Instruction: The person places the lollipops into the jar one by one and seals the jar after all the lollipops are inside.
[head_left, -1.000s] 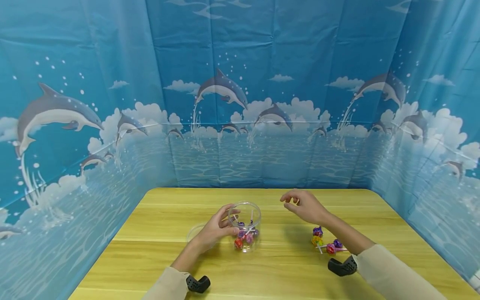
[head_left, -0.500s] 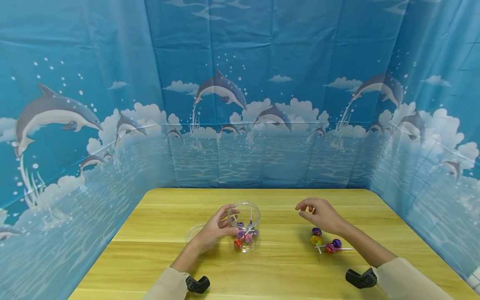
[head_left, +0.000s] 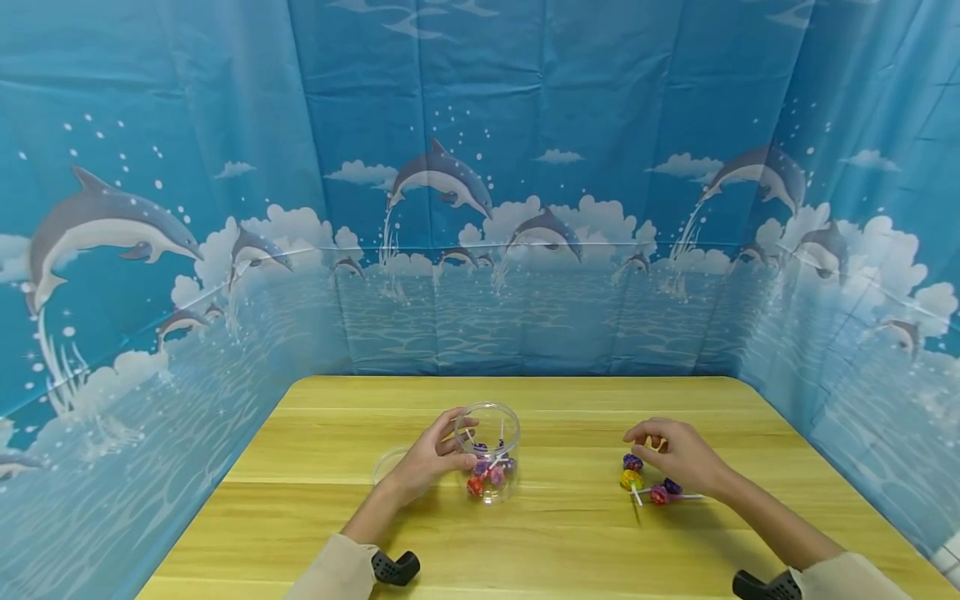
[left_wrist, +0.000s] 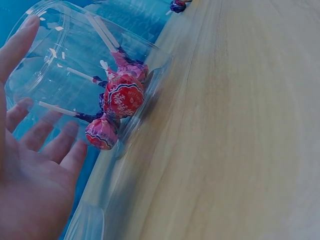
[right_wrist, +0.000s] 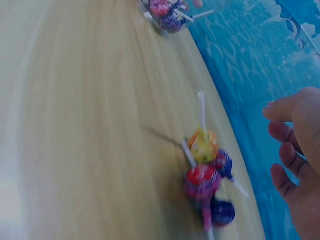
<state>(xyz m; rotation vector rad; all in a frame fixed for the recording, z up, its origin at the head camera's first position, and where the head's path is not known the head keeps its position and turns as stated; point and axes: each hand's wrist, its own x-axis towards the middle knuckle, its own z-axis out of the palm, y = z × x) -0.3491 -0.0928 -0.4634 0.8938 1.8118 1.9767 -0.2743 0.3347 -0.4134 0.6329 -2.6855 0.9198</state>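
"Judged done?"
"Several lollipops [left_wrist: 125,97] are contained in the jar [head_left: 487,454], gripped from nine o'clock by the left hand [head_left: 427,464]."
"Outstanding?"
"Four loose lollipops [head_left: 632,480], at the jar's three o'clock; nothing is held by the loosely curled right hand [head_left: 681,455] nearby."

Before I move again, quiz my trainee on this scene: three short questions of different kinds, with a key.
1. Open question: what does the left hand hold?
2. Count: how many loose lollipops lie together on the table?
3. True or false: the right hand is gripping a lollipop.

Key:
1. A clear jar, upright, with lollipops inside.
2. Four.
3. False; it is near the loose lollipops, holding nothing.
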